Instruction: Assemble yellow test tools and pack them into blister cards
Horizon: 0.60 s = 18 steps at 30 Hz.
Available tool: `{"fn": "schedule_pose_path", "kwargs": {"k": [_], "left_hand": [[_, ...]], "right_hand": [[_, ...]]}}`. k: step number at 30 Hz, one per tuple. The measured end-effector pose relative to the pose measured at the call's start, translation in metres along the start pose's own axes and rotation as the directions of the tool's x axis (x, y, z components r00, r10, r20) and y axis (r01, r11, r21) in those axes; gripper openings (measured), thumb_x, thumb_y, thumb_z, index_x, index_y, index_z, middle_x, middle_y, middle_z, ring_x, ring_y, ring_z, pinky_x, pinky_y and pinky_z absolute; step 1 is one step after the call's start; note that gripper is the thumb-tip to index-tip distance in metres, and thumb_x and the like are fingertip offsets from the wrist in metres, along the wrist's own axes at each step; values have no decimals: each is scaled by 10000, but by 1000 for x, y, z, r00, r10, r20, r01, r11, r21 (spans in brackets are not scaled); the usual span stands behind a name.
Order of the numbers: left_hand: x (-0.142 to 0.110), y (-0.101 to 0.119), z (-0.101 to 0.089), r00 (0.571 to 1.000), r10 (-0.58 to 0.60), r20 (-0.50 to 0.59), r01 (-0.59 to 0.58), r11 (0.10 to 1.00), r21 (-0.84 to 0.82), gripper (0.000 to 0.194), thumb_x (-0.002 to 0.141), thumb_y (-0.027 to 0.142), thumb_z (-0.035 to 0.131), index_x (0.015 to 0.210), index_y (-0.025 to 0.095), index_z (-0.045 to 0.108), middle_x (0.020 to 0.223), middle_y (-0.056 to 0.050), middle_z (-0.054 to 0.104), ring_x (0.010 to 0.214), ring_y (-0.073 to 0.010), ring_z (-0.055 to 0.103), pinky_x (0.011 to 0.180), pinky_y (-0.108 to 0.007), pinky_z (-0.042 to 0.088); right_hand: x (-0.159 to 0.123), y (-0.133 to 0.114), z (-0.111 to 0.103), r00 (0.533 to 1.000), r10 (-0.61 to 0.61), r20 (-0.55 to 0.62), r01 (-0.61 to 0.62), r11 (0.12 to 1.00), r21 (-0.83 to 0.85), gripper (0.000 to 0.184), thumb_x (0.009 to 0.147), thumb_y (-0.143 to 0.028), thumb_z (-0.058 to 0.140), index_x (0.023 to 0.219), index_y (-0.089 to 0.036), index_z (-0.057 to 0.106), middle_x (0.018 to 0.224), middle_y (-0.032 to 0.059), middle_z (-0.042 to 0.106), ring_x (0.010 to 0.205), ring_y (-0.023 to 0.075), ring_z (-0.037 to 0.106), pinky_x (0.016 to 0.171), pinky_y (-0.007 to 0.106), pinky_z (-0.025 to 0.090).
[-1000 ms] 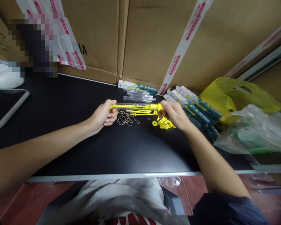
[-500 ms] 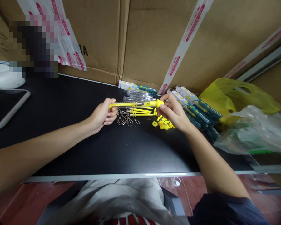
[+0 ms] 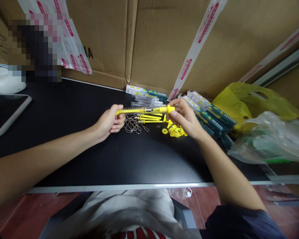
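I hold a long yellow pen-like tool (image 3: 144, 110) level above the black table (image 3: 89, 146). My left hand (image 3: 109, 122) is closed on its left end. My right hand (image 3: 185, 118) pinches the yellow cap at its right end. Under the tool lie several yellow rods (image 3: 150, 118), a heap of metal wire clips (image 3: 132, 125) and a small pile of yellow caps and rings (image 3: 173, 131).
Packaged tools in teal and white boxes (image 3: 209, 116) lie to the right, with clear tubes (image 3: 147, 99) behind. A yellow plastic bag (image 3: 254, 99) and a clear bag (image 3: 269, 139) fill the right side. A phone (image 3: 5, 113) rests at far left. Cardboard boxes (image 3: 159, 43) wall the back.
My right hand has shifted its fingers slightly at the tool's right end. The tool has stayed level and my left hand has not moved.
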State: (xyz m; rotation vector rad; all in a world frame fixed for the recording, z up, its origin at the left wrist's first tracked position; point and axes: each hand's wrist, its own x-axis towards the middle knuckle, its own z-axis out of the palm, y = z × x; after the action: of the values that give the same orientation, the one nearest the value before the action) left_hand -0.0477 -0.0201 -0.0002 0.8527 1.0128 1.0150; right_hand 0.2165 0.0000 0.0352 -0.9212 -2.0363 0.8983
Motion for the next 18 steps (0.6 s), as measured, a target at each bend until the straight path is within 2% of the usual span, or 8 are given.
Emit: {"fn": "schedule_pose_path", "kwargs": {"k": [2, 7, 12, 18], "left_hand": [[1, 0, 0, 1000, 0, 3, 0, 1000, -9, 400, 948, 304, 307, 563, 202, 340, 434, 86, 221, 307, -42, 175, 295, -151, 154], [1, -3, -2, 1000, -4, 21, 4, 1000, -27, 406, 944, 346, 358, 566, 197, 364, 433, 85, 237, 307, -41, 196, 292, -146, 176], [0, -1, -2, 999, -17, 30, 17, 1000, -23, 424, 930, 431, 390, 592, 184, 458, 396, 76, 270, 296, -56, 245, 290, -153, 225], [0, 1, -2, 999, -3, 50, 5, 999, -41, 366, 909, 345, 389, 613, 165, 507, 413, 64, 305, 304, -58, 277, 292, -150, 253]], "right_hand": [[0, -1, 1, 1000, -6, 14, 6, 999, 32, 323, 890, -452, 612, 1083, -228, 483, 793, -10, 601, 612, 100, 523, 511, 226, 372], [1, 2, 3, 1000, -13, -2, 13, 1000, 24, 269, 895, -417, 615, 1036, -201, 540, 841, 14, 624, 649, 97, 554, 536, 223, 409], [2, 4, 2, 1000, -12, -23, 12, 1000, 9, 281, 888, -421, 626, 1037, -194, 555, 825, 12, 624, 649, 94, 561, 534, 216, 418], [2, 4, 2, 1000, -13, -28, 13, 1000, 16, 284, 889, -424, 628, 1034, -189, 560, 786, 3, 619, 625, 83, 549, 512, 201, 407]]}}
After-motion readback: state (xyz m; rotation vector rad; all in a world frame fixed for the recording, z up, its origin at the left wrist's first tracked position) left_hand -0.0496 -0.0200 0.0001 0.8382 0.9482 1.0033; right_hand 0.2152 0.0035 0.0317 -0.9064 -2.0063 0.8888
